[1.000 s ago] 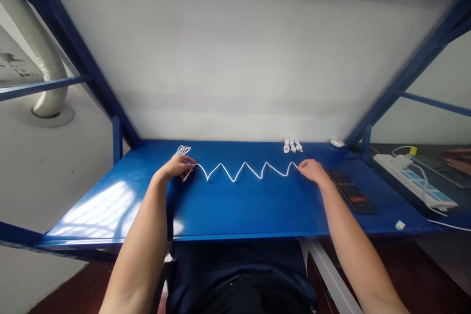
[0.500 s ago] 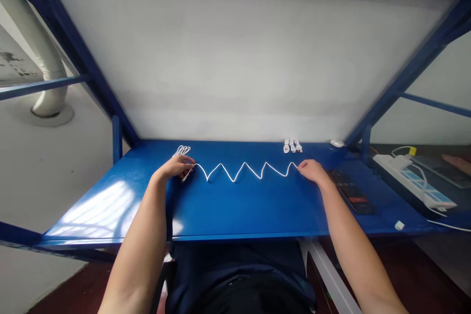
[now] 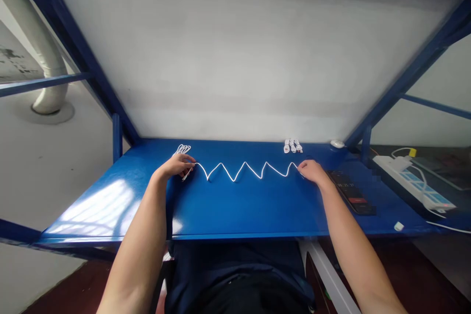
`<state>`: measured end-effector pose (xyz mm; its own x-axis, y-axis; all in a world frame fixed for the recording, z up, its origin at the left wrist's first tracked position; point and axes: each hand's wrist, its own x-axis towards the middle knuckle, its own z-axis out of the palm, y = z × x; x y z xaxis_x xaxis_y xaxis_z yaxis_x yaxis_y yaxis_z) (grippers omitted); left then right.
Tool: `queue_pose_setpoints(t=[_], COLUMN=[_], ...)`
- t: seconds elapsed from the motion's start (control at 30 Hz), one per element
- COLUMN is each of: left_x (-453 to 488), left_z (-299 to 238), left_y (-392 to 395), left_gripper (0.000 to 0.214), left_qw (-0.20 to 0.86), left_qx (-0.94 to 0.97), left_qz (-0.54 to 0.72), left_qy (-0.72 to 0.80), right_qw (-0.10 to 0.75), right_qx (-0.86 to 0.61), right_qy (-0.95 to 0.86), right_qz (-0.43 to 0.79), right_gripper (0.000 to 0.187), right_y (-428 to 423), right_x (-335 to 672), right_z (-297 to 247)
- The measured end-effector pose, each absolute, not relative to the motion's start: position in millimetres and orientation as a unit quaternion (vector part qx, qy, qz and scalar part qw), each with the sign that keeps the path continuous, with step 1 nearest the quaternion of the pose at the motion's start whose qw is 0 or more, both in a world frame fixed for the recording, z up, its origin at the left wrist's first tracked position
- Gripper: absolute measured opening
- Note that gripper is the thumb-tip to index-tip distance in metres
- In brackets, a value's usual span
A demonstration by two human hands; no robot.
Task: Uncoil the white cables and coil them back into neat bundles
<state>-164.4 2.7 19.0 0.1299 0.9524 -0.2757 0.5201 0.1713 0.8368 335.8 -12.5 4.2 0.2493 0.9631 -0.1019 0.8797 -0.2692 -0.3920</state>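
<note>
A thin white cable (image 3: 243,170) lies in a zigzag across the blue table (image 3: 235,206). My left hand (image 3: 177,166) is closed on the cable's left end, fingers curled over it. The right end sits under the pinched fingertips of my right hand (image 3: 312,170). Both hands rest on the tabletop, with the cable stretched between them.
A coiled white cable bundle (image 3: 183,149) lies behind my left hand. Three small white plugs (image 3: 292,145) and a white puck (image 3: 337,143) sit at the back right. A black device (image 3: 351,192) lies right of my right hand. A power strip (image 3: 412,182) rests on the neighbouring surface.
</note>
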Motion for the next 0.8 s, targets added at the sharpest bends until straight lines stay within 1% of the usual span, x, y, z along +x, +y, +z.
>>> queue_pose_setpoints(t=[0.33,0.5,0.6,0.7,0.8], left_x=[-165,-162,-150,-126,-89], left_z=[19,17,16,15,14], left_y=[3,4,5,7,9], left_gripper=[0.039,0.034,0.027,0.018,0.019], left_qw=[0.449,0.434,0.394,0.317,0.279], left_qx=[0.602,0.610,0.621,0.658,0.692], left_qz=[0.233,0.230,0.218,0.210,0.191], left_qy=[0.618,0.622,0.641,0.649,0.638], right_qw=[0.125,0.118,0.111,0.097,0.060], right_qx=[-0.777,-0.768,-0.754,-0.726,-0.685], right_qy=[-0.596,-0.609,-0.632,-0.670,-0.716], right_qz=[0.162,0.158,0.138,0.120,0.124], right_gripper=[0.015,0.013,0.013,0.013,0.014], right_y=[-13,-13,-13,-16,-21], right_x=[335,330,318,292,255], right_z=[5,3,2,3,7])
